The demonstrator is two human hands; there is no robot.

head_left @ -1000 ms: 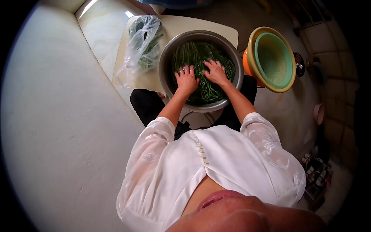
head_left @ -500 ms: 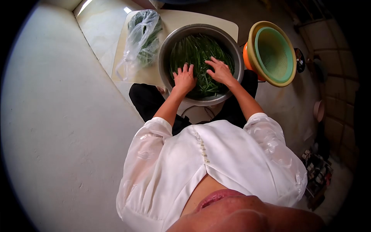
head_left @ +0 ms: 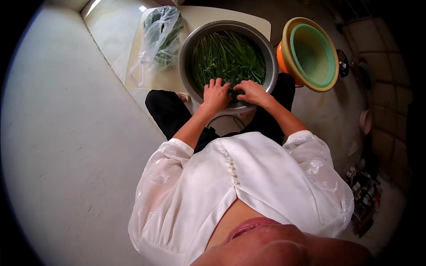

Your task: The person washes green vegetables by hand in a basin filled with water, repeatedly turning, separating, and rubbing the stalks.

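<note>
A metal basin point(head_left: 183, 71) holds long, thin-stalked leafy greens point(head_left: 228, 55) that look wet. At the basin's near side, my left hand point(head_left: 216, 94) bends its fingers over the stalks. My right hand point(head_left: 254, 93) is close beside it, its fingers curled round the near ends of the greens. A small gap with a few dark leaves lies between the two hands. Some of my fingertips are hidden among the greens.
A clear plastic bag point(head_left: 160, 37) of greens lies on the pale tabletop point(head_left: 195, 15) left of the basin. To the right, a green strainer basket point(head_left: 313, 57) sits inside a yellow basin point(head_left: 288, 33), above something orange point(head_left: 280, 57). A pale wall surface point(head_left: 57, 133) fills the left.
Both hands have drawn back from the middle of the basin to its near edge and closer together. Their spread fingers have curled in on the greens. The view has shifted slightly.
</note>
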